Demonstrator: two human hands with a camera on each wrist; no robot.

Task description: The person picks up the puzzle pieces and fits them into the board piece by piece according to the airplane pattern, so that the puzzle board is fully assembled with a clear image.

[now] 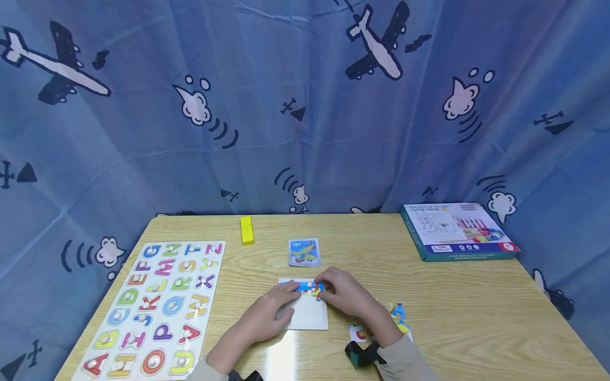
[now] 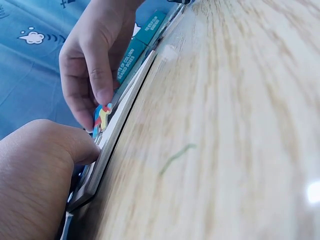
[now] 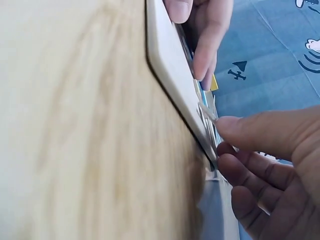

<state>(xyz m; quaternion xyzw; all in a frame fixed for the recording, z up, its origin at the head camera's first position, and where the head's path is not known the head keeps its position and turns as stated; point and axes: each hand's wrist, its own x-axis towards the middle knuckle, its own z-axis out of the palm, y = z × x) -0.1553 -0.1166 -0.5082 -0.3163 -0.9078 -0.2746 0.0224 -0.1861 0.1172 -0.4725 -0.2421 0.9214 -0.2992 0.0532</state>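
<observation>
white, thin-edged square board [image 1: 308, 317] lies on the pale wood-grained table [image 1: 476, 312] in the head view, a row of small flat blue jigsaw pieces [image 1: 303, 286] along its far edge. the left hand [image 1: 267, 313] rests on the board's far left part, fingers extended and laid over that row, thumb apart from them. at the far right corner the right hand [image 1: 347, 292] pinches a small flat jigsaw piece in yellow, red and blue [image 1: 316, 292]. just beyond the board is a square picture card with a yellow plane on blue [image 1: 305, 252], and farther off, to the left, a yellow rectangular block [image 1: 247, 230]. more loose multicoloured jigsaw pieces [image 1: 397, 311] lie by the right forearm. a white board of coloured alphabet letters [image 1: 164, 317] fills the table's left side; a teal and white printed box [image 1: 459, 233] sits at the far right. behind hangs a blue curtain with plane prints [image 1: 267, 106].

from the left wrist, the right thumb and fingers close round the piece at the board's surface, the left thumb near the edge.

from the right wrist, the piece shows edge-on, tilted over the board, in the right hand's pinch; the left fingers reach out straight.
</observation>
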